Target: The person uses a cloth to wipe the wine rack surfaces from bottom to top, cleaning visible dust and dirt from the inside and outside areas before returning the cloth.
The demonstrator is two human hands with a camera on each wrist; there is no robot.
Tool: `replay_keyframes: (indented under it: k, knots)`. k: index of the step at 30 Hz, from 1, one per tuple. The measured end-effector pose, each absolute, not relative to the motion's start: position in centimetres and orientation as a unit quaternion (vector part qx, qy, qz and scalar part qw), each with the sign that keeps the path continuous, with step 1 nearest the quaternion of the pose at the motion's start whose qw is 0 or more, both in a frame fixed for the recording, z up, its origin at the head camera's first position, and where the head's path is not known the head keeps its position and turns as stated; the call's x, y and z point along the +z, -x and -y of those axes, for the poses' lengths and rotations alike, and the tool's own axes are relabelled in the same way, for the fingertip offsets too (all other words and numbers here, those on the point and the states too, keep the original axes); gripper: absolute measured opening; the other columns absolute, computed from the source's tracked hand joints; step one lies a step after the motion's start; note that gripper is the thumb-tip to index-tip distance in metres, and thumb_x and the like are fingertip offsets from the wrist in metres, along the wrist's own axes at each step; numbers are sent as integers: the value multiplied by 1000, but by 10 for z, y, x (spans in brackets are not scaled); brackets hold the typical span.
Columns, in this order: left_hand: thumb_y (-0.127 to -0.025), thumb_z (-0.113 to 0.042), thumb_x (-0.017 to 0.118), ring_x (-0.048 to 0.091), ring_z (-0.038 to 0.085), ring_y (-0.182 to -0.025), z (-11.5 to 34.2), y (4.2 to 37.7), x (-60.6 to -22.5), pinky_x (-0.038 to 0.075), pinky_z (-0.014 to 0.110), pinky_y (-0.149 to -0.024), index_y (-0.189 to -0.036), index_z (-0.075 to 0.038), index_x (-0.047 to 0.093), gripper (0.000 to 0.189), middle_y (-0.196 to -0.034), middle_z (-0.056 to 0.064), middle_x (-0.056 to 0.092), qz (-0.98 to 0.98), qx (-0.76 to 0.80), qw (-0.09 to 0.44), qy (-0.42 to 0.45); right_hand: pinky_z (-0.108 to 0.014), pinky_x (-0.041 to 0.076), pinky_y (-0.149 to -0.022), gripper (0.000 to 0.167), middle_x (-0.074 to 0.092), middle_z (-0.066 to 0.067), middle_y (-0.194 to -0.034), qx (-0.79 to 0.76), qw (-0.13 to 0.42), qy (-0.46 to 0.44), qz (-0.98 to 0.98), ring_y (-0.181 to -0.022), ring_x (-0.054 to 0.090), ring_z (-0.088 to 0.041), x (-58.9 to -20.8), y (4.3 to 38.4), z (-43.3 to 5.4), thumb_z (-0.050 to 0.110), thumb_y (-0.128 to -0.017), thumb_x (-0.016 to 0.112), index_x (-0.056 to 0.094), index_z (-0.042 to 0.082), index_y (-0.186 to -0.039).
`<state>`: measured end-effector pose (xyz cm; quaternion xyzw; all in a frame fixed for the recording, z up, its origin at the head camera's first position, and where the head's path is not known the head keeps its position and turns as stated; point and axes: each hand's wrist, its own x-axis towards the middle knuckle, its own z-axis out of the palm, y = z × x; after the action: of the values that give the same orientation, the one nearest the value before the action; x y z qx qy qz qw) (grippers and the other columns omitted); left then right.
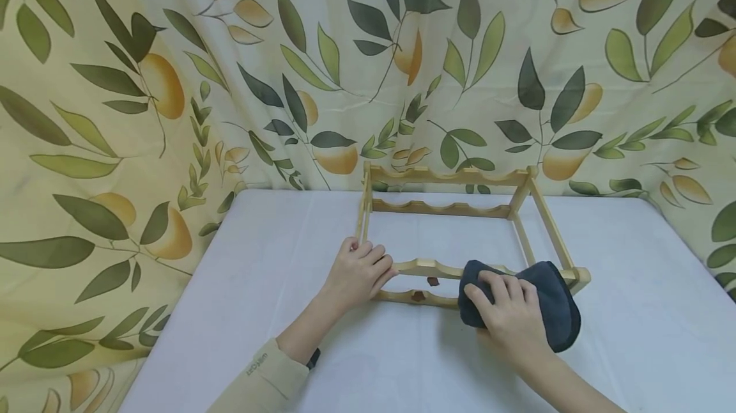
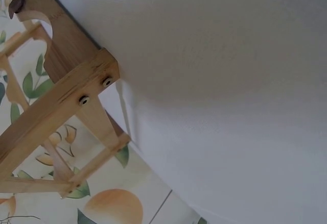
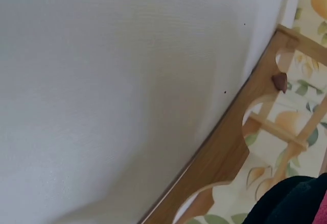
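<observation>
A light wooden rack (image 1: 443, 208) with scalloped rails stands on the white-covered table. My left hand (image 1: 359, 271) grips its front left corner, fingers curled over the upper rail. A dark blue cloth (image 1: 554, 304) is bunched over the right part of the front rails, and my right hand (image 1: 514, 317) holds it there with bent fingers. At the corner of the right wrist view, the cloth (image 3: 286, 203) shows beside a pink patch. A small reddish-brown scrap (image 3: 279, 82) sits at the lower rail's scalloped edge. The left wrist view shows the rack's end post (image 2: 61, 104) with two metal fasteners.
The white tablecloth (image 1: 276, 240) spreads around the rack. Behind and to the left hangs a curtain (image 1: 230, 112) printed with leaves and orange fruit, close to the rack's back. Tiny dark specks (image 3: 225, 92) lie on the tablecloth near the rail.
</observation>
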<state>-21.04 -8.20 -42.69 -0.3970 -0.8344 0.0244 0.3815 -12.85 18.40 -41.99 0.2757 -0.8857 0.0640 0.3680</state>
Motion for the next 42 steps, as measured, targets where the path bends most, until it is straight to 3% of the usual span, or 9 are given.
replay_keyframes:
  k: [5, 13, 19, 25, 30, 35, 42]
  knots:
    - [-98, -41, 32, 44, 11, -67, 84, 210, -428, 38, 33, -73, -76, -21, 57, 39, -73, -8, 50, 829, 27, 394, 397, -56, 37, -65, 56, 55, -24, -95, 58, 370, -248, 893, -78, 51, -44, -418, 125, -188, 2, -40, 76, 56, 8, -92]
    - [-98, -41, 33, 45, 12, -69, 84, 211, -427, 38, 33, -75, -77, -21, 57, 37, -74, -7, 50, 832, 30, 389, 394, -59, 32, -65, 51, 53, -28, -98, 88, 397, -208, 889, -79, 47, -48, -416, 123, -203, 2, -43, 67, 56, 5, -93]
    - [-98, -40, 32, 45, 12, -69, 85, 210, -427, 37, 34, -75, -77, -21, 57, 38, -75, -8, 50, 841, 23, 376, 388, -56, 37, -62, 61, 55, -25, -94, 61, 389, -250, 884, -76, 51, -44, -420, 127, -189, 1, -35, 79, 57, 7, -92]
    - [-97, -41, 34, 45, 11, -68, 83, 211, -427, 38, 33, -74, -76, -21, 57, 37, -74, -7, 49, 830, 25, 394, 393, -55, 38, -65, 55, 55, -23, -96, 64, 370, -257, 891, -79, 51, -42, -419, 130, -175, 2, -43, 78, 57, 9, -93]
    - [-97, -41, 34, 45, 11, -68, 83, 211, -428, 38, 33, -75, -76, -21, 57, 36, -74, -8, 50, 832, 26, 391, 393, -58, 33, -68, 43, 53, -28, -97, 87, 384, -221, 892, -80, 48, -47, -412, 126, -188, 2, -50, 66, 55, 5, -92]
    - [-97, -40, 34, 46, 11, -69, 83, 211, -428, 38, 34, -76, -78, -22, 58, 36, -75, -8, 51, 840, 21, 378, 388, -59, 30, -70, 49, 52, -30, -98, 106, 400, -179, 893, -84, 46, -48, -406, 126, -203, -2, -46, 67, 54, 3, -93]
    - [-97, -41, 35, 45, 11, -68, 81, 211, -429, 38, 34, -75, -76, -21, 57, 36, -74, -8, 50, 832, 20, 391, 392, -56, 35, -67, 54, 54, -25, -96, 77, 387, -219, 893, -79, 49, -43, -413, 131, -190, -2, -42, 73, 55, 5, -92]
